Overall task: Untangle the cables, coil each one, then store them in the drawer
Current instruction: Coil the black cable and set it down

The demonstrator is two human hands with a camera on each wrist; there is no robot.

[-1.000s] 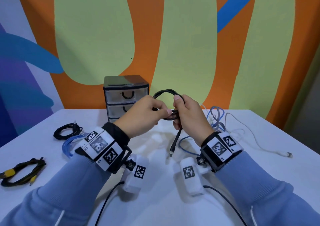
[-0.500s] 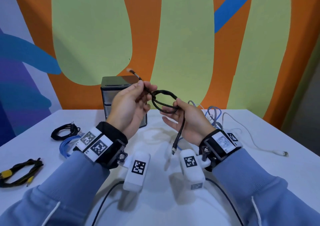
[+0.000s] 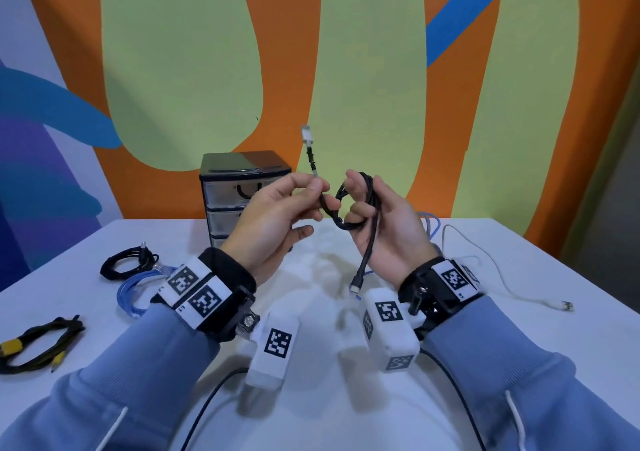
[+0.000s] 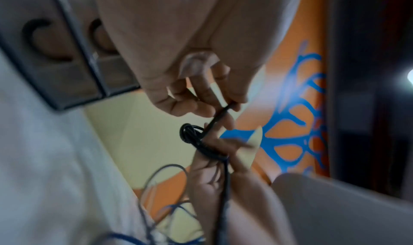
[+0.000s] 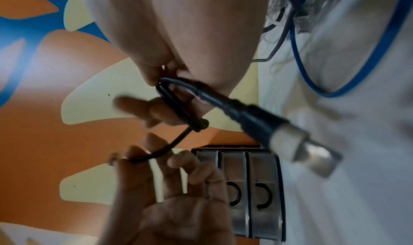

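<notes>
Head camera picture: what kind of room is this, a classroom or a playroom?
Hard to say; probably a workroom or recording space. There is a white table with cables on it, a small drawer unit at its back, and a bright painted wall. The person's wrists carry cameras.

The left hand (image 3: 277, 215) drew the black cable (image 3: 363, 208) end upward. The right hand (image 3: 384, 229) turned palm-up, gripping the coil.

Two hands (image 3: 277, 215), one black cable (image 3: 367, 208) held between them, three coiled cables (image 3: 128, 263) on the counter's (image 3: 519, 329) left, one tangle of loose cables (image 3: 450, 243) on its right, one three-drawer chest (image 3: 235, 187)
</notes>
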